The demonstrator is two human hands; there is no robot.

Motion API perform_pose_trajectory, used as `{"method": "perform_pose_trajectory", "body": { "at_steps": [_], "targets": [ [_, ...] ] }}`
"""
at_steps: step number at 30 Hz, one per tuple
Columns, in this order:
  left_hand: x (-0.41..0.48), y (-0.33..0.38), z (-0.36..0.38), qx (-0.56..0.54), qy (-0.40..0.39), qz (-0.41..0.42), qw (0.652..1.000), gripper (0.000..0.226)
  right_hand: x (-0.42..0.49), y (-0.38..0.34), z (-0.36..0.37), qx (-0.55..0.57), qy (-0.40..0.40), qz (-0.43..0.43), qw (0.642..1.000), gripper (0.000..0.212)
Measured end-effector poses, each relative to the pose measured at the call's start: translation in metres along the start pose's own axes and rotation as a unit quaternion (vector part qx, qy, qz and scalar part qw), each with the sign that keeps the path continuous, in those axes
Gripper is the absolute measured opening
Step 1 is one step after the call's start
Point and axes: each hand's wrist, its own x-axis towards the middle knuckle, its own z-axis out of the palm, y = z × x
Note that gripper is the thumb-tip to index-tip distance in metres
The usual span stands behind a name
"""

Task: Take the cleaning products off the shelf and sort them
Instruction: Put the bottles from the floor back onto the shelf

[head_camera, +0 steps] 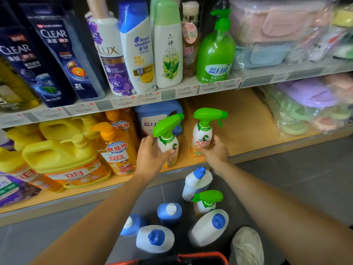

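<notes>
Two white spray bottles with green trigger heads stand at the front of the lower wooden shelf (248, 131). My left hand (150, 155) grips the left spray bottle (168, 138) round its body. My right hand (214, 150) grips the right spray bottle (203, 131) low on its body. On the grey floor below stand a third green-headed spray bottle (207, 201), white bottles with blue caps (208, 228) and blue bottles with white caps (169, 212).
Yellow and orange dish-soap jugs (63, 159) fill the lower shelf's left; a blue detergent jug (158, 115) stands behind. Shampoo bottles (133, 46) line the upper shelf. Wrapped plastic basins (305, 106) sit at right. An orange basket rim (202, 257) and a shoe (246, 245) are at the bottom.
</notes>
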Motion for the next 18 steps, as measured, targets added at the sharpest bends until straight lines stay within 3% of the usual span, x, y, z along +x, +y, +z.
{"method": "perform_pose_trajectory", "body": {
  "at_steps": [3, 7, 14, 18],
  "targets": [
    [-0.003, -0.016, 0.014, 0.026, -0.006, -0.049, 0.998, 0.083, 0.011, 0.005, 0.006, -0.016, 0.002, -0.022, 1.000, 0.059],
    [0.003, -0.028, 0.026, 0.010, 0.012, -0.071, 0.997, 0.081, 0.040, 0.000, 0.014, -0.024, 0.005, -0.040, 0.999, 0.053],
    [0.015, -0.037, 0.030, 0.018, -0.002, -0.071, 0.997, 0.079, 0.093, -0.013, 0.037, 0.005, -0.033, -0.023, 0.999, 0.064],
    [0.019, -0.035, 0.035, -0.003, -0.005, -0.073, 0.997, 0.078, 0.103, -0.008, 0.032, 0.119, -0.106, 0.037, 0.987, 0.085]
  ]
}}
